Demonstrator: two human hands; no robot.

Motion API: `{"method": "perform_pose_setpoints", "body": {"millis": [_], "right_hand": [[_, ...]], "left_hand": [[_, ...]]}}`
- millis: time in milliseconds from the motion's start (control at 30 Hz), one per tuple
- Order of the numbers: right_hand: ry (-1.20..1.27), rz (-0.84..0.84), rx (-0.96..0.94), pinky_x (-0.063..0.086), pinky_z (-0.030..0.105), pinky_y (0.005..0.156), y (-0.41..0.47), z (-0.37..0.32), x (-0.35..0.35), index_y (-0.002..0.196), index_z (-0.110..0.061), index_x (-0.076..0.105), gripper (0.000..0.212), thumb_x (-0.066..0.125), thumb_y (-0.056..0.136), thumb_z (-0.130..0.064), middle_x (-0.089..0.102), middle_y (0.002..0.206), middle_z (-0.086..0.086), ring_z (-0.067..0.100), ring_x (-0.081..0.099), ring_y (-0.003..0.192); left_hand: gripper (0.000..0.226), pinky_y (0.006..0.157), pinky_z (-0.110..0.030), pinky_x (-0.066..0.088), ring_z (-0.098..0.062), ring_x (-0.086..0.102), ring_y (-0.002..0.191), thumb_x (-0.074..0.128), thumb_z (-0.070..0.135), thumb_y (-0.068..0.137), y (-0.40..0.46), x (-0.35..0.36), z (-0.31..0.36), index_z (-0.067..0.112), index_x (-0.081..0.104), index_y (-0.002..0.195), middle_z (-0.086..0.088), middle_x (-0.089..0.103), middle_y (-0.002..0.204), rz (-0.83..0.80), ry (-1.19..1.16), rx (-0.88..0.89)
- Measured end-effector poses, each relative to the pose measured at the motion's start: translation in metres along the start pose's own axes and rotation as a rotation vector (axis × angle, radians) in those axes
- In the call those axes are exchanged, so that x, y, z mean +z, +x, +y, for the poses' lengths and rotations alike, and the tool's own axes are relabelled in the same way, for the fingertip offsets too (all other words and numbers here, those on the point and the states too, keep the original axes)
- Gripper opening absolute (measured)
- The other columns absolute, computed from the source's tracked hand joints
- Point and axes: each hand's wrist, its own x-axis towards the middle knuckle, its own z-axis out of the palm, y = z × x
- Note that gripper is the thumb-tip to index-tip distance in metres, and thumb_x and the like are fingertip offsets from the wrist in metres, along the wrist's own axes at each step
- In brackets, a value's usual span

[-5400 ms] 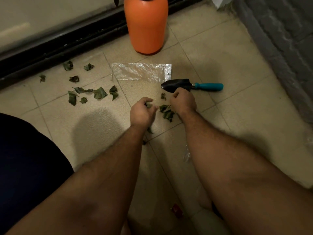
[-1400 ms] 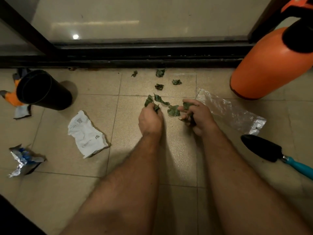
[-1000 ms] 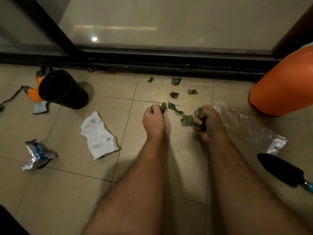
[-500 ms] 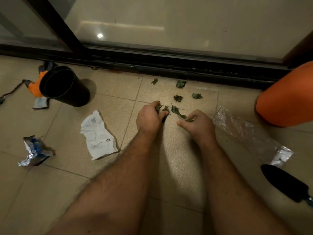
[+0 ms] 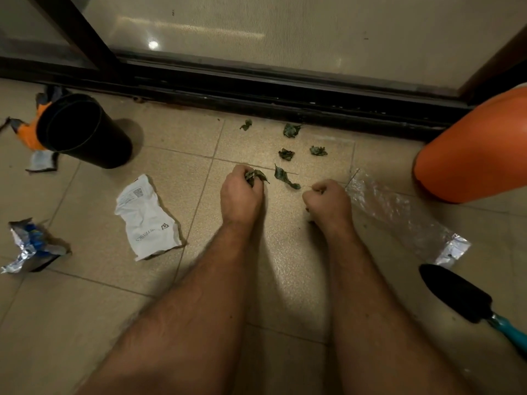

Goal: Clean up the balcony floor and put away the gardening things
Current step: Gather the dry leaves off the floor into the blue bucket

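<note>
Crumpled green leaves (image 5: 254,175) bunched in the clenched left hand (image 5: 241,192), one curled leaf (image 5: 285,178) on the speckled tile between the hands, right hand (image 5: 328,201) fisted, contents hidden, four shrivelled scraps (image 5: 291,130) beyond, crinkly clear bag (image 5: 399,212) right, black trowel (image 5: 456,295) nearer, black cylindrical pot (image 5: 82,129) left.

The dark door track (image 5: 285,101) runs along the far edge of the tiled floor (image 5: 85,323). Behind the track stands a glass door (image 5: 285,32), with a dark frame bar (image 5: 77,27) rising from the track.
</note>
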Motion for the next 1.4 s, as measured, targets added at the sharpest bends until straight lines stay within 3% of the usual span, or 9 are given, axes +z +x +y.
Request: {"method": "perform_pose_setpoints", "body": {"millis": [167, 300, 467, 667, 900, 1133, 1200, 1300, 1400], "right_hand": [[0.692, -0.144, 0.207, 0.036, 0.02, 0.046, 0.004, -0.004, -0.011, 0.082, -0.012, 0.067, 0.02, 0.047, 0.087, -0.009, 0.053, 0.065, 0.001, 0.011, 0.044, 0.051], [1.136, -0.304, 0.275, 0.021, 0.015, 0.042, 0.01, -0.002, -0.014, 0.077, -0.015, 0.054, 0.024, 0.036, 0.09, -0.009, 0.043, 0.057, -0.003, 0.006, 0.033, 0.04], [1.271, -0.38, 0.274, 0.023, 0.015, 0.039, 0.012, -0.002, -0.006, 0.07, -0.021, 0.049, 0.025, 0.048, 0.094, -0.027, 0.046, 0.057, -0.004, 0.006, 0.04, 0.044], [1.032, -0.364, 0.308, 0.026, 0.015, 0.037, 0.017, -0.005, 0.003, 0.077, -0.017, 0.05, 0.016, 0.058, 0.09, -0.013, 0.052, 0.066, 0.0, 0.008, 0.049, 0.053], [0.363, -0.329, 0.061, 0.039, 0.022, 0.041, 0.017, -0.013, -0.006, 0.082, -0.009, 0.057, 0.015, 0.068, 0.084, 0.002, 0.067, 0.074, 0.018, 0.018, 0.055, 0.049], [0.199, 0.117, -0.078, 0.048, 0.027, 0.071, 0.033, -0.007, -0.016, 0.078, -0.014, 0.065, 0.018, 0.072, 0.087, -0.028, 0.066, 0.079, -0.001, 0.016, 0.064, 0.081], [0.159, 0.105, -0.092, 0.051, 0.029, 0.078, 0.037, -0.007, -0.014, 0.08, -0.015, 0.066, 0.015, 0.074, 0.084, -0.026, 0.07, 0.09, 0.001, 0.018, 0.065, 0.09], [0.004, 0.018, -0.188, 0.052, 0.031, 0.078, 0.033, -0.015, -0.005, 0.095, -0.014, 0.07, 0.028, 0.078, 0.08, -0.036, 0.067, 0.094, -0.004, 0.016, 0.064, 0.09], [-0.249, 0.001, -0.249, 0.048, 0.03, 0.073, 0.024, -0.028, 0.011, 0.109, -0.019, 0.066, 0.048, 0.076, 0.077, -0.052, 0.064, 0.099, -0.005, 0.014, 0.058, 0.087]], "left_hand": [[0.022, 0.062, -0.011, 0.033, -0.011, 0.06, 0.091, 0.049, 0.027, 0.101, -0.01, -0.008, -0.006, 0.017, 0.066, 0.11, 0.006, 0.064, 0.095, 0.128, -0.257, -0.176], [0.032, 0.066, -0.017, 0.039, -0.01, 0.059, 0.085, 0.058, 0.048, 0.094, -0.014, -0.007, -0.007, 0.019, 0.066, 0.104, 0.006, 0.066, 0.094, 0.069, -0.117, -0.138], [0.044, 0.074, -0.03, 0.044, -0.018, 0.061, 0.093, 0.071, 0.053, 0.083, -0.012, 0.001, -0.005, 0.02, 0.065, 0.111, 0.002, 0.067, 0.1, -0.013, 0.154, -0.11], [0.021, 0.07, -0.028, 0.037, -0.018, 0.057, 0.086, 0.06, 0.031, 0.093, -0.012, -0.001, -0.006, 0.012, 0.065, 0.102, 0.001, 0.059, 0.089, 0.021, 0.143, -0.078], [0.02, 0.074, -0.025, 0.037, -0.014, 0.052, 0.089, 0.064, 0.024, 0.092, -0.014, -0.001, -0.012, 0.013, 0.06, 0.108, 0.0, 0.059, 0.099, 0.048, 0.102, -0.077], [0.026, 0.078, -0.022, 0.038, -0.01, 0.054, 0.095, 0.051, 0.022, 0.1, -0.019, -0.009, -0.003, 0.014, 0.055, 0.124, 0.008, 0.056, 0.102, 0.122, -0.174, -0.17], [0.03, 0.083, -0.021, 0.038, -0.009, 0.052, 0.102, 0.047, 0.021, 0.101, -0.015, -0.012, -0.002, 0.015, 0.056, 0.129, 0.008, 0.055, 0.109, 0.142, -0.339, -0.249], [0.024, 0.077, -0.026, 0.047, -0.018, 0.062, 0.098, 0.048, 0.024, 0.099, -0.002, -0.01, -0.004, 0.013, 0.066, 0.109, 0.001, 0.065, 0.1, 0.166, -0.634, -0.443], [0.031, 0.056, -0.026, 0.049, -0.013, 0.06, 0.064, 0.055, 0.039, 0.097, 0.003, -0.011, -0.002, 0.011, 0.068, 0.094, 0.001, 0.062, 0.072, 0.081, -0.891, -0.626]]}}
